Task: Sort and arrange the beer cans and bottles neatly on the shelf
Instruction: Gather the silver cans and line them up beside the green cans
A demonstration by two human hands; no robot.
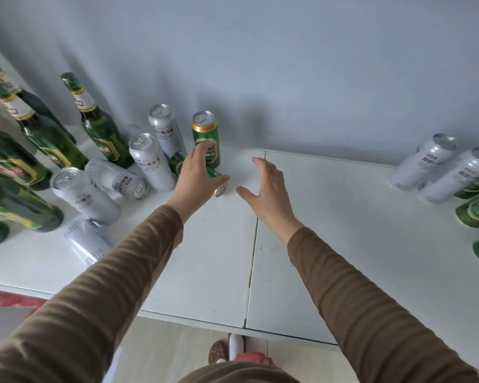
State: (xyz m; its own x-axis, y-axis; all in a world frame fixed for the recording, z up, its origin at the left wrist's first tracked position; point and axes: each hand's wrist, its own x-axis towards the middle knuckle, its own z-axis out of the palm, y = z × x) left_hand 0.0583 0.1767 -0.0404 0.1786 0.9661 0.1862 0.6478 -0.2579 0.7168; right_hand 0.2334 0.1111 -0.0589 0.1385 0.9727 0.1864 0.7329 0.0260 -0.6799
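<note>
Head view: your left hand (pixel 198 175) curls over the fallen green can (pixel 216 183), ready to stand it up. Your right hand (pixel 266 189) is wide, holding nothing.

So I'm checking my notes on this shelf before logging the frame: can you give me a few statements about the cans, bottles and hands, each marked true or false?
1. A green can stands upright near the wall. True.
2. The right hand grips a white can. False: it is open and holds nothing.
3. A green can lying on its side is under the left hand. True.
4. All the white cans stand upright. False: one white can lies on its side.
5. The green bottles stand at the right. False: they are at the left.
</note>
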